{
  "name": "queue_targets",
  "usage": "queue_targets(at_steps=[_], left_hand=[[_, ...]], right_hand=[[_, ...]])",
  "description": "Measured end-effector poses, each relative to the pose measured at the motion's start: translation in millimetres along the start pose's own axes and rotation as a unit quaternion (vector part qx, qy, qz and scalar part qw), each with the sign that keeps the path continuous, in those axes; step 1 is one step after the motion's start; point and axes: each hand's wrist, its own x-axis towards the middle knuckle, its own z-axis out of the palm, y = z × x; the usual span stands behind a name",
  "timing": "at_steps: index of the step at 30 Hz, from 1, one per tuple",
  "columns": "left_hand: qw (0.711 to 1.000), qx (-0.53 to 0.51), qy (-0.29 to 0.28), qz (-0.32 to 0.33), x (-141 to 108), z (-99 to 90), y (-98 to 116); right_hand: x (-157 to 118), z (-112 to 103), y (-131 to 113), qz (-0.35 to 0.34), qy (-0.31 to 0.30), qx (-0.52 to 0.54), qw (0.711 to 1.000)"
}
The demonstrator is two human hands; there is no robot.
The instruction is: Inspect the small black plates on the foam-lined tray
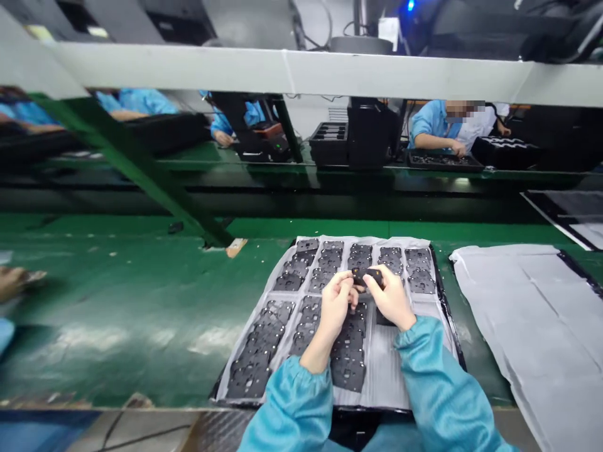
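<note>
My left hand (337, 300) and my right hand (392, 295) meet over a tray, both closed on one small black plastic part (366, 276). Thumbs and fingertips pinch it from either side; its exact kind is too small to make out. Below lies the tray lined with white sheet (386, 367), split into columns. Rows of flat black parts with cut-outs (257, 348) fill several columns. More of these black parts (348, 364) show beneath my left forearm. Part of the tray is hidden by my hands and blue sleeves.
Right of the tray lies another white-sheeted tray (532, 314). A green post (136, 169) slants down to the green bench (155, 314). At the far left is another person's blurred hand (12, 282). Across the bench, a co-worker in blue (433, 129) bends over a black tray (443, 161).
</note>
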Motion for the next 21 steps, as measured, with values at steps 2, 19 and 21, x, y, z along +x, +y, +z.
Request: queue_targets(at_steps=[2, 19, 21], left_hand=[[0.998, 0.044, 0.013, 0.042, 6.6, -1.3, 12.2], [0.936, 0.274, -0.182, 0.128, 110.6, 35.6, 35.5], [0.955, 0.222, -0.176, 0.081, 80.1, 35.9, 28.5]], right_hand=[[0.1, -1.5, 0.8, 0.007, 0.075, 0.016, 0.997], [17.3, -14.1, 24.5, 0.077, 0.157, 0.333, 0.927], [16.3, -10.8, 21.7, 0.097, 0.137, 0.348, 0.923]])
